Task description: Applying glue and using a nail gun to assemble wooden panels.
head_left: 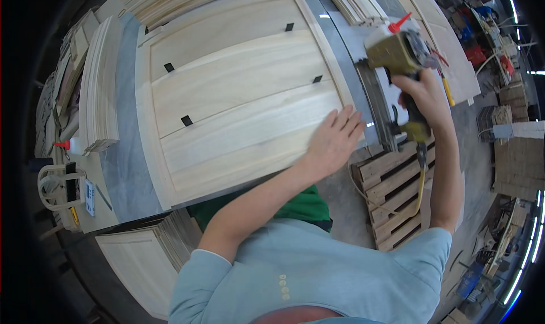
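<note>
A pale wooden framed panel (227,91) lies flat on the grey worktable (129,171). Several small black tabs (187,120) sit along its two cross seams. My left hand (335,139) rests palm down on the panel's near right corner, fingers spread over the frame edge. To the right of the panel, my right hand (423,100) is wrapped round the handle of an olive-green nail gun (392,54), thumb at the top of the grip. A yellow air hose (421,190) hangs from the gun's lower end. The tool is beside the panel, and its nose is hard to make out.
Behind the nail gun stands a white glue bottle (377,36) with a red tip. Stacked wooden strips (99,91) line the table's left side, more strips (198,3) lie at the far edge. A slatted pallet (392,193) is on the floor at right, panels (142,261) lean below left.
</note>
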Demonstrator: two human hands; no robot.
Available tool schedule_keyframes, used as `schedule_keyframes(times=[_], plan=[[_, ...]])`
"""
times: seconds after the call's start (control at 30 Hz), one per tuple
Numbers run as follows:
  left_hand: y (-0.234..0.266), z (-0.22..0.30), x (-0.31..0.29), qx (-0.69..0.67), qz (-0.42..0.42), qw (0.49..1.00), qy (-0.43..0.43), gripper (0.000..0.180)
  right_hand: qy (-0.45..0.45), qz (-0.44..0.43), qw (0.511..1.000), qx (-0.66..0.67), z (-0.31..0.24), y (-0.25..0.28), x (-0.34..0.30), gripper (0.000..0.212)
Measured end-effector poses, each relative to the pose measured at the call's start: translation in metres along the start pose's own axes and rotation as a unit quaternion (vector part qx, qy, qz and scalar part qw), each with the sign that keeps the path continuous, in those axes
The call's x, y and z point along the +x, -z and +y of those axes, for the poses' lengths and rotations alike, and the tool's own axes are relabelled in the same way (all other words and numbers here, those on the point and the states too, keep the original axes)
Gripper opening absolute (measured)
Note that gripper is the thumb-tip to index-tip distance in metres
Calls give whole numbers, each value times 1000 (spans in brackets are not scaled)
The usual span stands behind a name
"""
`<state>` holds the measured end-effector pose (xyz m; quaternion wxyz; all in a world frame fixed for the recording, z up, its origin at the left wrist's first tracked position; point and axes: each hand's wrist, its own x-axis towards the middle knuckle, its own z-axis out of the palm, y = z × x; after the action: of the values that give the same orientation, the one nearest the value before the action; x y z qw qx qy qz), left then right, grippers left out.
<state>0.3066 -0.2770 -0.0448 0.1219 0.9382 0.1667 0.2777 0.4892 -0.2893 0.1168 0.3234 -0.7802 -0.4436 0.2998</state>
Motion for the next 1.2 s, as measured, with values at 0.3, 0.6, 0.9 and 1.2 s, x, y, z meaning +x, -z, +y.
schedule_keyframes(times=[0.3, 0.6, 0.9, 1.2], plan=[[0, 0, 0, -55, 6, 998, 15, 44, 115, -84, 989, -43, -54, -43, 186, 30], [3, 1, 2, -60, 7, 998, 33, 42, 132, -53, 984, -106, -63, -63, 220, 28], [0, -1, 0, -63, 2, 998, 26, 44, 109, -61, 986, -108, -56, -59, 180, 30], [3, 0, 1, -60, 27, 998, 18, 36, 70, -53, 989, -117, -44, -45, 114, 29]])
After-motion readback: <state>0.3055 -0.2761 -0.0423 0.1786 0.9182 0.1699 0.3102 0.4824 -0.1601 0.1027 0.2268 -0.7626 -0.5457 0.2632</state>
